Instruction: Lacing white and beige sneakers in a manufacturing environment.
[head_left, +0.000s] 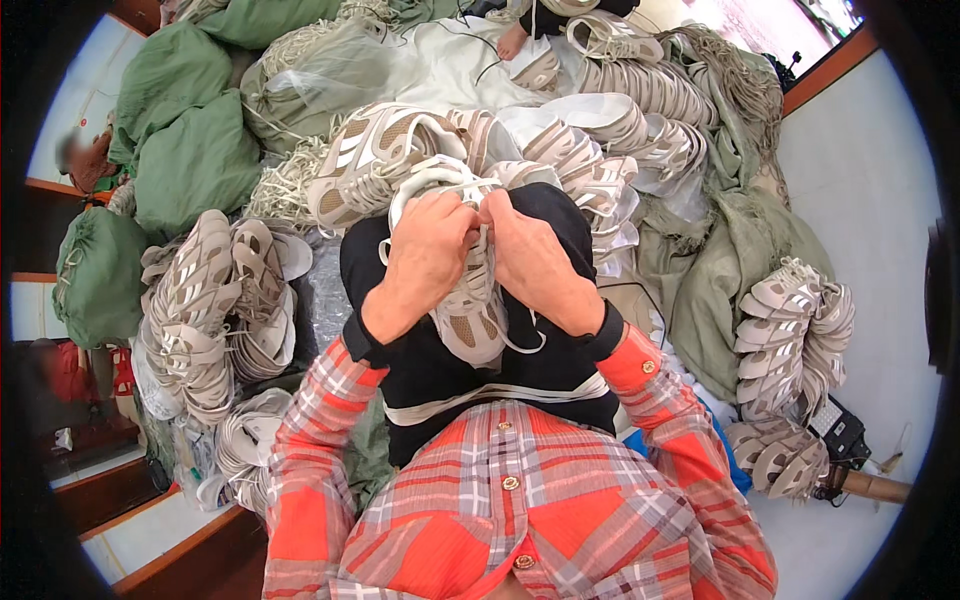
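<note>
A beige and white shoe upper (468, 325) lies across my lap, its toe pointing toward me. Over its lacing area my left hand (432, 245) and my right hand (535, 250) meet, fingers pinched close together. Both grip the white shoelace (475, 187) near the top of the upper. One loose lace end (530, 345) curls beside the toe on the right. The fingertips partly cover the eyelets, so the exact threading is hidden. Just beyond my hands sits another beige and white upper (380, 155) with its laces in.
Stacked uppers (195, 320) stand at the left, with further stacks (610, 150) beyond my knees and a hanging row (785, 335) at the right. Green sacks (195, 150) fill the far left. Bundled laces (290, 185) lie beside them. A person's bare foot (512, 42) shows at the far side.
</note>
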